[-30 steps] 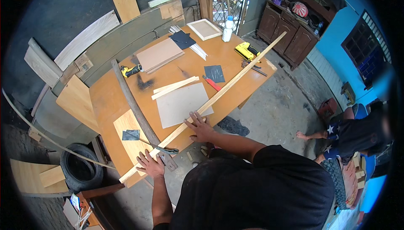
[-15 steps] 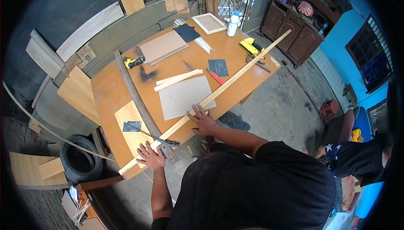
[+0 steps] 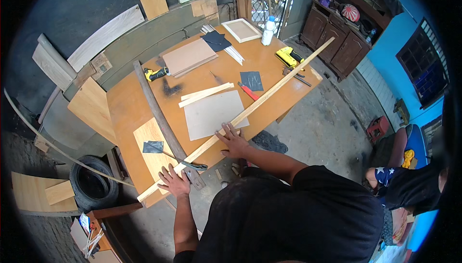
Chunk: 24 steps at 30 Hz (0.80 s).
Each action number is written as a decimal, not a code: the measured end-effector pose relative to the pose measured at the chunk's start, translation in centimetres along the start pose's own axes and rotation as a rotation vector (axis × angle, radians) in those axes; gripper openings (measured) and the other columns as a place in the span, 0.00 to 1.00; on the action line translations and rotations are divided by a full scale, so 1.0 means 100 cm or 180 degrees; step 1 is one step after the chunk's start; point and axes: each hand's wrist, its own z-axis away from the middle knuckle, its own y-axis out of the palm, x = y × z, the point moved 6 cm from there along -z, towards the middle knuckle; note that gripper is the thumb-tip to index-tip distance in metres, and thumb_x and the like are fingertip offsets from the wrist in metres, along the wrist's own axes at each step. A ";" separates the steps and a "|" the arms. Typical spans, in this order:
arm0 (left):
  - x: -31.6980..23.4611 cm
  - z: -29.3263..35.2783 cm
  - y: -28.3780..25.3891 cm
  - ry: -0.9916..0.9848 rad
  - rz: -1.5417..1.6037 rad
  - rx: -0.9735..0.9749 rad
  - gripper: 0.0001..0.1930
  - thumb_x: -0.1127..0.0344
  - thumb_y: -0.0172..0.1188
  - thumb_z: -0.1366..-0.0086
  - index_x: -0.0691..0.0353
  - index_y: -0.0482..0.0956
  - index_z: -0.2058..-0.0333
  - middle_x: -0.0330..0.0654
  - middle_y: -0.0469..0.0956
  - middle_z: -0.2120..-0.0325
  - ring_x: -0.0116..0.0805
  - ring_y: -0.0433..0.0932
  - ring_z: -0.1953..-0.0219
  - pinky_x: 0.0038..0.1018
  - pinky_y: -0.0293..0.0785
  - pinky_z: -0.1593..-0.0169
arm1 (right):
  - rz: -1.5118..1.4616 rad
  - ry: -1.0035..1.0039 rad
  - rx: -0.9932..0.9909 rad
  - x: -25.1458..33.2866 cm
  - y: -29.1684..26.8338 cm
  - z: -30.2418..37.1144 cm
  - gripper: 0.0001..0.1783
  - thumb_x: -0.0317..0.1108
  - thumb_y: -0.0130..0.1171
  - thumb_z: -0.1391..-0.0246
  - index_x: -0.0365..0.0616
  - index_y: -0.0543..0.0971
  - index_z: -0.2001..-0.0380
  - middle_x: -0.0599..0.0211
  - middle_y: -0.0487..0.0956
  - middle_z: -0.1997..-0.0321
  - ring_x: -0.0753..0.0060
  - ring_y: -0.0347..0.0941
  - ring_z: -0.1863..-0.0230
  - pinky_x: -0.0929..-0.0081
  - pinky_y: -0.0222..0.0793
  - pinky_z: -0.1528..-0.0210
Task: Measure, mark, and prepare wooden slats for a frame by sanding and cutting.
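A long, narrow wooden strip (image 3: pixel 284 79) lies slantwise along the near side of the orange-brown table (image 3: pixel 122 94), its far end sticking out past the right edge. My left hand (image 3: pixel 174 182) rests on the strip near its lower left end, fingers spread. Farther up the strip lies my right hand (image 3: pixel 234 143), fingers apart, beside a grey-beige sheet (image 3: pixel 211 114). Close to my left hand, a tool with a black curved handle (image 3: pixel 196 166) crosses a dark wooden beam (image 3: pixel 161 111). A dark sandpaper-like piece (image 3: pixel 153 146) lies on a pale board (image 3: pixel 147 131).
Two short strips (image 3: pixel 204 93), a red-handled cutter (image 3: pixel 248 91), a dark square sheet (image 3: pixel 251 81) and a yellow power tool (image 3: pixel 288 57) lie on the table. Stacked brown panels (image 3: pixel 190 56), a frame (image 3: pixel 241 31) and a white bottle (image 3: pixel 267 32) stand farther back. Another person (image 3: pixel 414 186) is at the right.
The view has shifted slightly. Both my hands keep their places on the wooden strip.
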 end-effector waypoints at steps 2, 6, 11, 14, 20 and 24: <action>-0.002 0.000 -0.001 0.0002 -0.0013 0.0013 0.35 0.44 0.46 0.34 0.49 0.56 0.32 0.48 0.48 0.30 0.55 0.40 0.27 0.69 0.28 0.34 | 0.0006 0.0032 0.0053 0.000 0.000 0.000 0.52 0.57 0.62 0.50 0.63 0.49 0.27 0.53 0.32 0.22 0.45 0.24 0.22 0.19 0.37 0.36; -0.001 0.000 -0.001 0.0030 -0.0016 -0.0026 0.35 0.43 0.46 0.34 0.49 0.56 0.32 0.48 0.48 0.30 0.55 0.40 0.27 0.70 0.28 0.34 | 0.0042 0.0047 0.0054 0.001 -0.003 0.001 0.52 0.57 0.62 0.50 0.63 0.48 0.27 0.53 0.33 0.22 0.46 0.24 0.22 0.20 0.37 0.36; 0.000 -0.001 0.001 0.0040 -0.0035 -0.0038 0.35 0.43 0.45 0.34 0.49 0.56 0.32 0.48 0.48 0.30 0.55 0.40 0.27 0.70 0.28 0.34 | 0.0068 0.0039 0.0017 0.002 -0.005 0.001 0.52 0.57 0.62 0.50 0.63 0.48 0.27 0.53 0.33 0.22 0.47 0.24 0.22 0.20 0.37 0.36; -0.001 -0.001 0.000 0.0033 -0.0042 -0.0007 0.35 0.43 0.46 0.34 0.49 0.56 0.32 0.48 0.48 0.30 0.55 0.40 0.27 0.69 0.28 0.34 | 0.0096 0.0052 0.0019 0.001 -0.003 0.000 0.52 0.57 0.62 0.51 0.63 0.48 0.27 0.53 0.34 0.22 0.46 0.25 0.22 0.20 0.37 0.36; 0.000 -0.002 0.001 0.0028 -0.0040 -0.0001 0.35 0.43 0.46 0.34 0.49 0.56 0.32 0.48 0.48 0.30 0.56 0.40 0.27 0.69 0.28 0.34 | 0.0093 0.0012 -0.0043 -0.001 0.000 -0.001 0.52 0.57 0.62 0.50 0.63 0.48 0.27 0.52 0.34 0.22 0.45 0.26 0.22 0.19 0.38 0.36; -0.001 -0.001 0.000 0.0064 -0.0062 -0.0044 0.34 0.45 0.47 0.34 0.50 0.55 0.32 0.50 0.49 0.30 0.56 0.41 0.28 0.71 0.31 0.35 | 0.0068 -0.0005 -0.0077 -0.002 0.003 -0.001 0.52 0.58 0.62 0.51 0.63 0.48 0.27 0.52 0.34 0.22 0.45 0.25 0.22 0.19 0.39 0.37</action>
